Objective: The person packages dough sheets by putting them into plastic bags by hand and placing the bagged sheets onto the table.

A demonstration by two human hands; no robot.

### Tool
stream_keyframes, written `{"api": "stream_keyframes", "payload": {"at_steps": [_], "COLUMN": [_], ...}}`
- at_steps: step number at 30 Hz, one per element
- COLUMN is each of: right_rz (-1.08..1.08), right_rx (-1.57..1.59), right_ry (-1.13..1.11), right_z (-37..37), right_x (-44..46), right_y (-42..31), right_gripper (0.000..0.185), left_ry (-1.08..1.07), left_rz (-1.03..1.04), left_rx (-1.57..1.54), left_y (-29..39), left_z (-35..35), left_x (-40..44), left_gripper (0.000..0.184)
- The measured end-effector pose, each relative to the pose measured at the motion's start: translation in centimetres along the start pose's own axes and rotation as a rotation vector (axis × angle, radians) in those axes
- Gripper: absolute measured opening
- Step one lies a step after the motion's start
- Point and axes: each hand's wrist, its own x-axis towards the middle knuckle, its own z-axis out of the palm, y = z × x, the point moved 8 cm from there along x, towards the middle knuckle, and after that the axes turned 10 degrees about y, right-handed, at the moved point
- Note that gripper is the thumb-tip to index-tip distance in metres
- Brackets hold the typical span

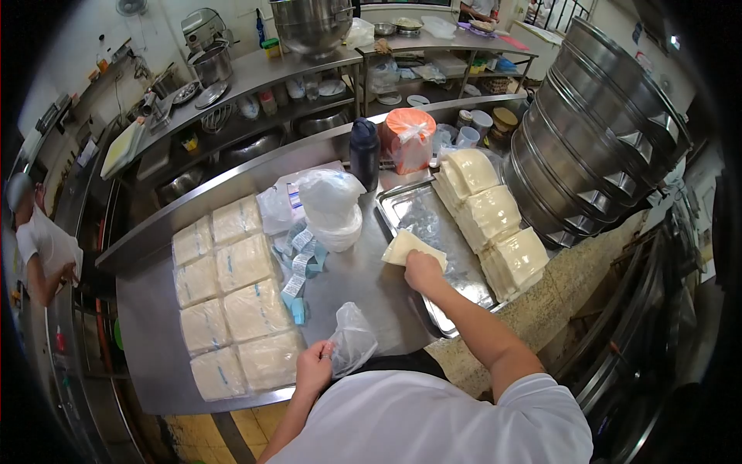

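My left hand [314,366] is closed on the edge of a clear plastic bag [354,338] at the table's front edge. My right hand [424,272] grips a small stack of pale square dough wrappers [402,245] over the left side of a metal tray [393,203]. Along the tray's right side stand tall stacks of the same dough wrappers [495,216], with a glossy surface. Several sealed packs of wrappers [246,264] lie in two columns at the left. Blue-and-white printed labels [299,267] lie loosely beside them.
Behind the labels sits a bundle of white plastic bags [328,209]. A dark bottle [364,153] and an orange container in plastic [410,139] stand at the back. Large stacked metal steamers [587,131] rise at the right. Another person [46,240] is at far left.
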Motion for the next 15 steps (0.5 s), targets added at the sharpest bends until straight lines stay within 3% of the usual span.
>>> {"api": "stream_keyframes", "payload": {"at_steps": [4,7,10,15], "right_rz": [0.088,0.489,0.708,0.843], "right_rx": [0.215,0.937,1.397,1.321], "right_ry": [0.014,-0.161,-0.277,-0.292], "right_z": [-2.2,-2.8,-5.5,4.2], "right_x": [3.1,3.2,-0.2,-4.2], "right_y": [4.3,9.3,9.7,17.2], "right_gripper": [0.023,0.034,0.036,0.042], "left_ry": [0.003,0.010,0.000,-0.055], "left_rz": [0.005,0.045,0.059,0.055], "left_rx": [0.038,0.011,-0.005,-0.032], "left_y": [0.5,0.9,1.3,1.2], "left_z": [-1.1,-1.4,-1.3,0.1], "left_x": [0.0,0.1,0.5,0.6], "left_gripper": [0.024,0.024,0.023,0.022]}}
